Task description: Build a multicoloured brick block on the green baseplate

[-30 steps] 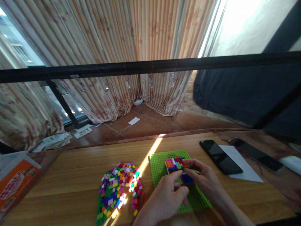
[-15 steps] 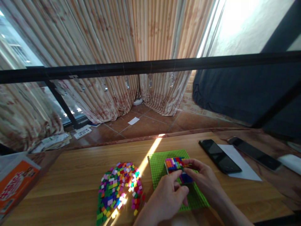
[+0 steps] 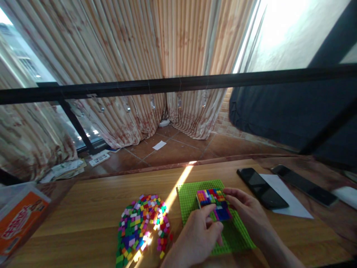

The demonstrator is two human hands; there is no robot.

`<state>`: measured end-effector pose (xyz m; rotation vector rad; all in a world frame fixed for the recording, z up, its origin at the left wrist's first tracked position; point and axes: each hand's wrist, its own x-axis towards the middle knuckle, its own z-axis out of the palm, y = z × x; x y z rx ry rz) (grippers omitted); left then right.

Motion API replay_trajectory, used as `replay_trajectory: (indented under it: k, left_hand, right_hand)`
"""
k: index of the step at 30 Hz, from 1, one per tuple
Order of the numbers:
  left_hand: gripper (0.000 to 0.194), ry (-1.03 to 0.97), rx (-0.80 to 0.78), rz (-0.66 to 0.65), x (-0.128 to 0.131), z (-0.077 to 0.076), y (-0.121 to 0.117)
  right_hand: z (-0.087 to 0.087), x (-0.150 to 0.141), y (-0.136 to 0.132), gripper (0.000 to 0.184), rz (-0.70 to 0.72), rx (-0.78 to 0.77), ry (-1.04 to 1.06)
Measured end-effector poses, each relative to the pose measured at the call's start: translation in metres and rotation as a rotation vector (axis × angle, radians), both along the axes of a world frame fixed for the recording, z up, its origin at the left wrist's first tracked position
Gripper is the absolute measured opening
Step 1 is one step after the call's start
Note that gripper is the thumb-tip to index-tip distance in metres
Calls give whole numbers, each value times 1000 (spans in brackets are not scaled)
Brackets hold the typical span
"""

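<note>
A small block build (image 3: 210,196) of multicoloured toy bricks stands on a green studded baseplate (image 3: 186,203). Its front right part shows a lower dark blue area (image 3: 223,213). My left hand (image 3: 196,232) lies in front and to the left, index finger stretched onto the build's near left side, thumb apart and the other fingers curled. Along the right side, my right hand (image 3: 245,208) has its fingers extended, the tips at the build's right edge. I see no loose brick in either hand; the undersides of the fingers are hidden.
Left of the baseplate lies a spread pile of loose coloured bricks (image 3: 134,223), crossed by a sunlight streak. Right of it are a black phone (image 3: 262,188), white paper (image 3: 292,201) and another dark phone (image 3: 305,185). An orange box (image 3: 21,223) stands far left.
My right hand's fingertips have moved off the top of the build to its right edge, uncovering more of the bricks. My left hand stays nearly in place. The view has tilted slightly.
</note>
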<state>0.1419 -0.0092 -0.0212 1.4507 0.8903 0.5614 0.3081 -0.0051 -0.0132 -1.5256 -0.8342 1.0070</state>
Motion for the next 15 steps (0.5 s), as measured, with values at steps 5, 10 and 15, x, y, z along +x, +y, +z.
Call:
replay_trajectory:
  k: [5,10,15]
  left_hand:
    - [45,61,41,43,-22,9,11]
    - [30,305,273,370,-81,21,37]
    - [22,565,293,474,-116,22,44]
  right_hand:
    - [0,-2,2,35,-74,34,-51]
    - [0,-2,-1,31,-84,25,-36]
    - [-4,-2,0,33,-77,35,-110]
